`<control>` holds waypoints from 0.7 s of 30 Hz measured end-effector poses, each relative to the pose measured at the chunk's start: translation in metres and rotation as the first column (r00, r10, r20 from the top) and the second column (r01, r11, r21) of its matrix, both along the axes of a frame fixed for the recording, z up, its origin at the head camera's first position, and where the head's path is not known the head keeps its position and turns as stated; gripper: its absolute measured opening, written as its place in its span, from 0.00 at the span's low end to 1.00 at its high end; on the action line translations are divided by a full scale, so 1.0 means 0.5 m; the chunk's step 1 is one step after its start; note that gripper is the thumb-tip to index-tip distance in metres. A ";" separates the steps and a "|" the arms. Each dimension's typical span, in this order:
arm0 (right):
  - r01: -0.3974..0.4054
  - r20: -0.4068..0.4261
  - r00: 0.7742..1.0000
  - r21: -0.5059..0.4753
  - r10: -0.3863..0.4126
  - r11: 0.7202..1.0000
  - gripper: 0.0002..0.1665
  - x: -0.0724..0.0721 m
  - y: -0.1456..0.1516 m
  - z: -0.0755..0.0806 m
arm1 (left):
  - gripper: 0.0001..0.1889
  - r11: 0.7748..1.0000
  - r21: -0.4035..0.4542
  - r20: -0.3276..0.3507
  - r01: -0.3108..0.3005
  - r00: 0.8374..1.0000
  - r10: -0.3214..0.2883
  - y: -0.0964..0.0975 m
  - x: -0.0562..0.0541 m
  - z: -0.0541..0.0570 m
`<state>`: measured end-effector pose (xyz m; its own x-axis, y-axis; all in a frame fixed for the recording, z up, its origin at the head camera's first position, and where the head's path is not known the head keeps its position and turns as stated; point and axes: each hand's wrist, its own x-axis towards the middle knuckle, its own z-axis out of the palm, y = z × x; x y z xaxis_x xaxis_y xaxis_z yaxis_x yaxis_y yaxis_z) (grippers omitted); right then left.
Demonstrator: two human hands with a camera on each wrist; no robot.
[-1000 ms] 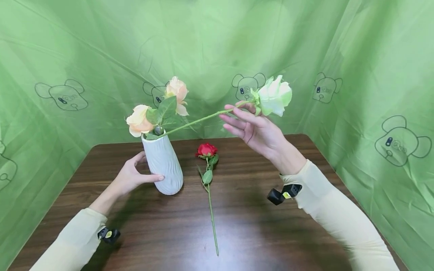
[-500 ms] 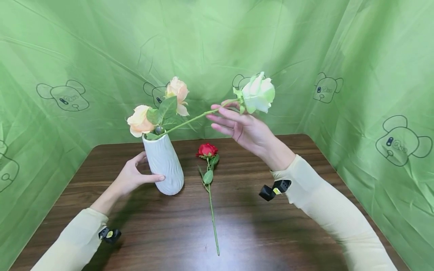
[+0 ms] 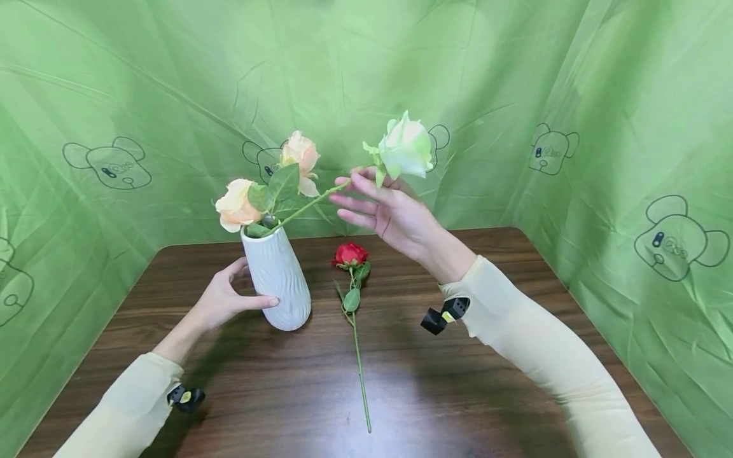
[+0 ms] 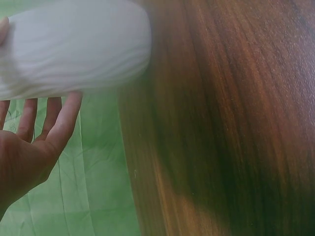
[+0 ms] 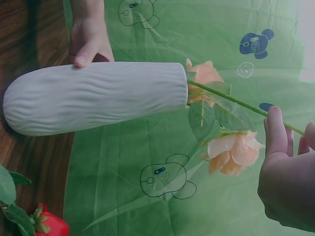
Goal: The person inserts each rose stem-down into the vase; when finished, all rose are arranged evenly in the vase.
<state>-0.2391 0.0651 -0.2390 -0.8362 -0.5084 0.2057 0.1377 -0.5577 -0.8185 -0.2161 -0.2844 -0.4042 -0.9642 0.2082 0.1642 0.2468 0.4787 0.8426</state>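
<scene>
A white ridged vase [image 3: 280, 280] leans slightly to the left on the table, and my left hand [image 3: 226, 296] grips its side, thumb in front and fingers behind. Two peach roses [image 3: 237, 205] with green leaves stand in its mouth. With thumb and fingertips my right hand [image 3: 401, 216] pinches the green stem [image 3: 315, 202] of a white rose [image 3: 405, 147], just under the bloom. That stem slants down into the vase mouth; its lower end is hidden inside. In the right wrist view the stem [image 5: 231, 98] enters the vase [image 5: 98, 98] beside the peach roses.
A red rose [image 3: 350, 254] lies on the brown wooden table [image 3: 446, 381], right of the vase, its stem pointing toward me. Green cloth [image 3: 343, 76] with printed bear heads hangs behind and at both sides.
My right hand has moved left toward the vase with the white rose. Less of the stem shows above the vase mouth, and the bloom stands higher. The left hand and vase stay nearly still.
</scene>
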 end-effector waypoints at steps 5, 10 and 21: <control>0.023 0.027 0.999 -0.043 -0.022 0.999 0.03 -0.011 -0.013 0.007 | 0.41 1.000 -0.008 0.003 -0.007 1.000 0.008 -0.002 -0.002 -0.002; 0.031 0.026 0.999 -0.043 -0.029 0.999 0.06 -0.025 -0.029 0.008 | 0.41 1.000 -0.008 0.009 -0.011 1.000 0.012 -0.002 -0.002 -0.004; 0.051 0.057 0.997 0.006 -0.051 0.999 0.04 -0.040 -0.083 0.011 | 0.41 1.000 0.018 0.009 -0.006 1.000 0.006 0.001 -0.002 -0.005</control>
<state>-0.2592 0.0234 -0.2335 -0.8712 -0.4658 0.1548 0.1557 -0.5614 -0.8127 -0.2171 -0.2841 -0.4067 -0.9670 0.1992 0.1589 0.2360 0.4649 0.8533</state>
